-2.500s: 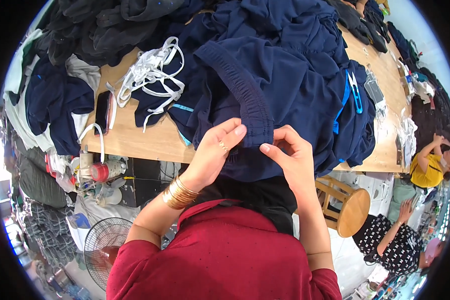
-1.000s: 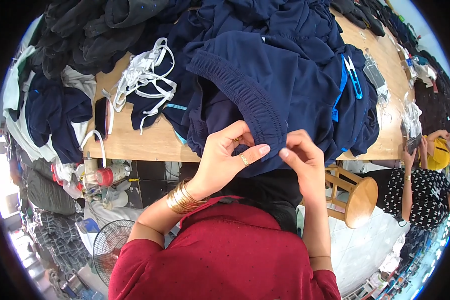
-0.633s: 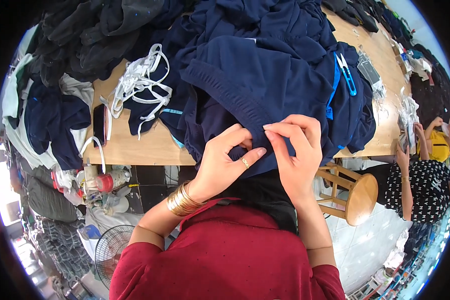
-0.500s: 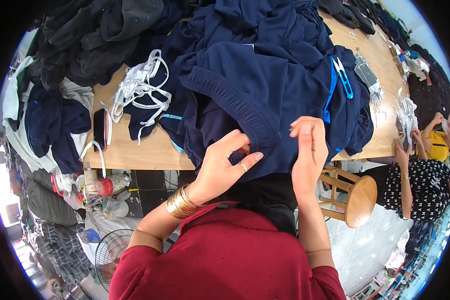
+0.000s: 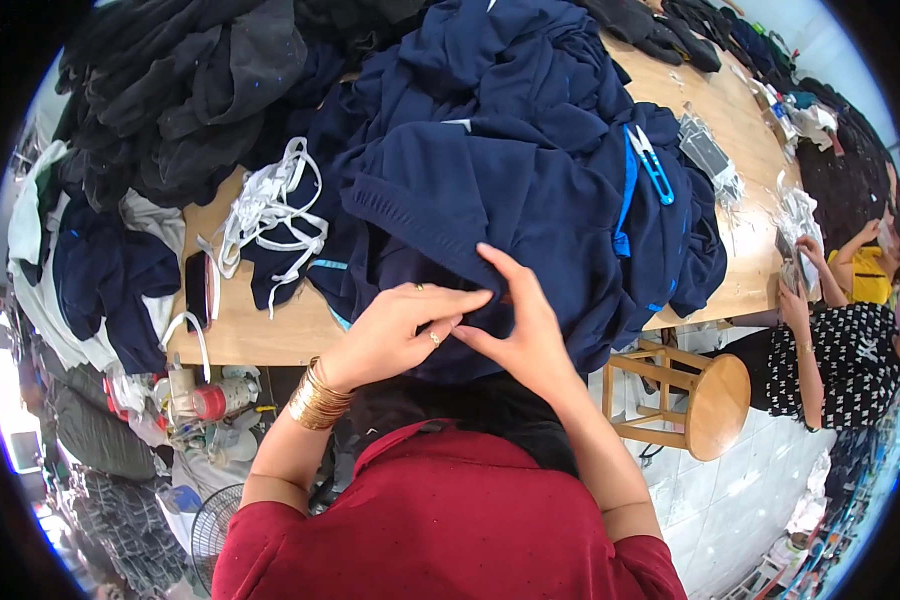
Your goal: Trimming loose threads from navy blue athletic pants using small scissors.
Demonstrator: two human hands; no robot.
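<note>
A navy garment [image 5: 560,200] with a gathered elastic waistband [image 5: 420,230] lies in front of me on the near side of a navy heap. My left hand [image 5: 395,335], with gold rings and bangles [image 5: 317,397], is just below the waistband, fingertips closed together. Anything pinched there is too small or hidden to make out. My right hand [image 5: 525,335] faces it, index finger stretched up to the waistband's edge and thumb spread apart, its tip by the left fingertips. The right hand's other fingers are partly hidden.
Blue-handled thread snips [image 5: 652,170] lie on the heap to the right. White tapes [image 5: 270,210], a phone [image 5: 199,290] and a dark cloth pile [image 5: 185,90] are left. A wooden stool [image 5: 718,405] stands right, near a person in a patterned top [image 5: 835,360].
My right hand has come down and left to meet my left hand. The left has drawn out from the waistband opening, slightly down and left. The view has shifted.
</note>
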